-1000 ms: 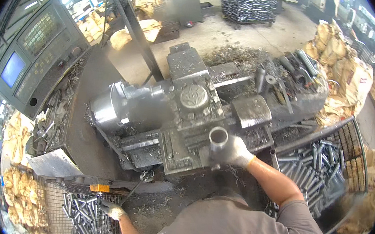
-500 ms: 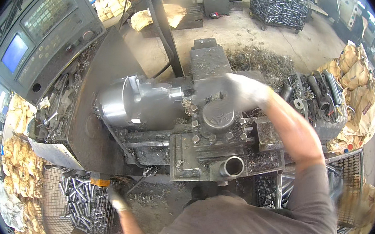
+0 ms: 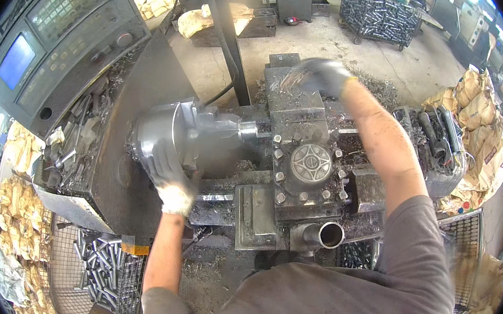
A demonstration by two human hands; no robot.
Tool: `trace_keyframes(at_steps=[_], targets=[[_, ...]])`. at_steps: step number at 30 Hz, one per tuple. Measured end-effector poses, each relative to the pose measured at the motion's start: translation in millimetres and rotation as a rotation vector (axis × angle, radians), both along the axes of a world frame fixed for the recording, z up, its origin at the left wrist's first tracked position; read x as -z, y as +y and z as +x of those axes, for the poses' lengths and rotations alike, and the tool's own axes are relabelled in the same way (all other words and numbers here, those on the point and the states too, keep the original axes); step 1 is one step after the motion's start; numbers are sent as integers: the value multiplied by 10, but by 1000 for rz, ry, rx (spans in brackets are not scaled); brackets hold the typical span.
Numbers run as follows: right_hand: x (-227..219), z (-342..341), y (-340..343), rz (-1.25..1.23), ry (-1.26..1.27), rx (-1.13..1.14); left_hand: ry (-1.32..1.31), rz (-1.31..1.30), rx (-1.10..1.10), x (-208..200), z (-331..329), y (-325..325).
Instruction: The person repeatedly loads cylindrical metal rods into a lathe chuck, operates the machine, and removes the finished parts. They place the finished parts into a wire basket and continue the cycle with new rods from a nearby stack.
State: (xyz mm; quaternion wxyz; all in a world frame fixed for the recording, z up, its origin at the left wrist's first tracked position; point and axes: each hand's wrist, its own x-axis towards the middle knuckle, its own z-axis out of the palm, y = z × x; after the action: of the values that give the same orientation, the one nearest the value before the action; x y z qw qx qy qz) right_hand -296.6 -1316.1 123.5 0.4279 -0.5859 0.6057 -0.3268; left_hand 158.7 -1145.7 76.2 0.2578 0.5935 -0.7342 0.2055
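Note:
My left hand, in a grey glove with a pale cuff, rests against the near side of the shiny lathe chuck, its fingers stretched along the metal. A smooth steel workpiece juts rightward from the chuck jaws. My gloved right hand is over the far dark block of the tool carriage. Motion smears its fingers, so their grip cannot be read. Thin metal shavings show by its fingertips. Nearer to me is the square tool post, with a round emblem cap ringed by bolts.
A control panel with a screen stands left. Below it, a wire basket holds short steel rods. Tools and dark parts lie on the right tray, beside brown paper sacks. A wheeled bin of metal parts stands far back.
My left hand has risen from beside the rod basket onto the chuck. My right hand has moved from behind the tool post farther back over the dark block. The view has shifted slightly.

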Motion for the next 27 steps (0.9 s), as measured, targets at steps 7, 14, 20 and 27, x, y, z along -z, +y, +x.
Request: trace_keyframes(at_steps=[7, 14, 20, 27], targets=[[486, -1009, 75, 149, 370, 191, -206, -25, 143, -26, 203, -538], [18, 1152, -36, 94, 661, -649, -326, 501, 349, -1161, 35, -985], [-50, 1620, -143, 148, 890, -960, 68, -114, 342, -587, 139, -798], [155, 1622, -9, 74, 758, -860, 59, -66, 277, -558, 107, -907]])
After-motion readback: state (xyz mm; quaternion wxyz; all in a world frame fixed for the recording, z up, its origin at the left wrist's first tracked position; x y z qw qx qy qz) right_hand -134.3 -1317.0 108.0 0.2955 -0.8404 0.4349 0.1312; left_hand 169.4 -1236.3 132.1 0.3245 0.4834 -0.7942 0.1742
